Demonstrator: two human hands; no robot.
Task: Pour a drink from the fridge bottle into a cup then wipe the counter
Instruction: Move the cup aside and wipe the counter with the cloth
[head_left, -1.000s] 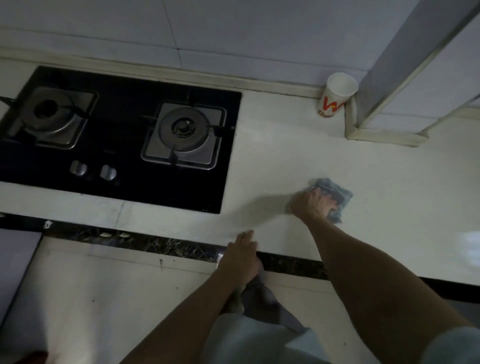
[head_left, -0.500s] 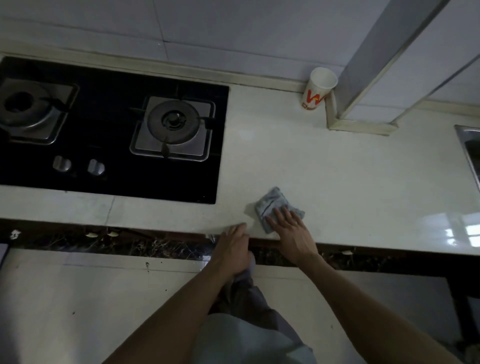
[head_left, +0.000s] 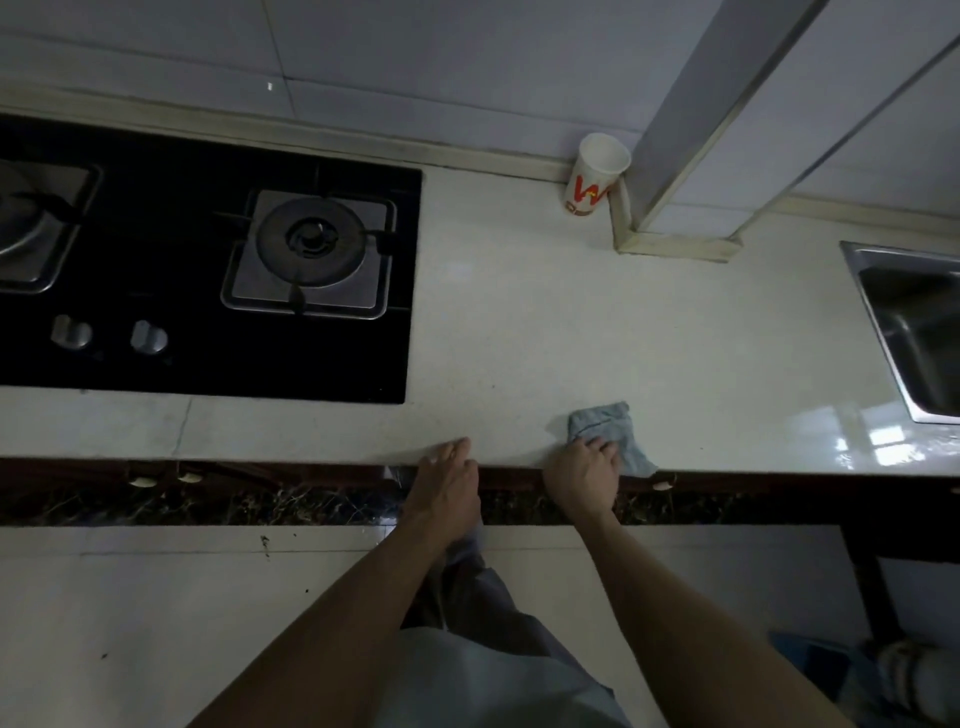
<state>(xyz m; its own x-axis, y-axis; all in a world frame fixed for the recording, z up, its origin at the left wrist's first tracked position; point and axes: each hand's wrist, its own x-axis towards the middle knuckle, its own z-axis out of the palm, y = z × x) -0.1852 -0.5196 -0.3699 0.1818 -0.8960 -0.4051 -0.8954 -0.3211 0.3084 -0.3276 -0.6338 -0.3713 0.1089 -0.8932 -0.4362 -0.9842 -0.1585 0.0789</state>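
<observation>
Closest to me, my left hand (head_left: 448, 486) rests on the front edge of the surface (head_left: 519, 332), its fingers (head_left: 451, 450) laid out flat and close together, gripping nothing; only the tips reach onto the pale top. Just to its right, apart from it, my right hand (head_left: 583, 478) sits at the same edge, palm down. Its fingers (head_left: 597, 446) are spread loosely and pressed flat onto the near part of a crumpled blue-grey cloth (head_left: 608, 431); they lie on it and do not curl round it, so I read this as pressing and not as a closed grip. The cloth lies on the surface right at the front edge, most of it showing beyond and to the right of my fingertips, with one corner hanging close to the lip.

Farther back on the left, the black glass gas hob (head_left: 208, 260) is set into the surface, with one steel burner (head_left: 310, 249) fully in view and two knobs (head_left: 109, 335) near its front.

At the right edge a steel sink (head_left: 914, 322) is sunk into the surface, well apart from the cloth.

Farthest away, a white paper cup (head_left: 595, 174) with red lettering stands upright by the tiled back wall, just beside the foot of a boxed column (head_left: 691, 171). I cannot tell what it contains.
</observation>
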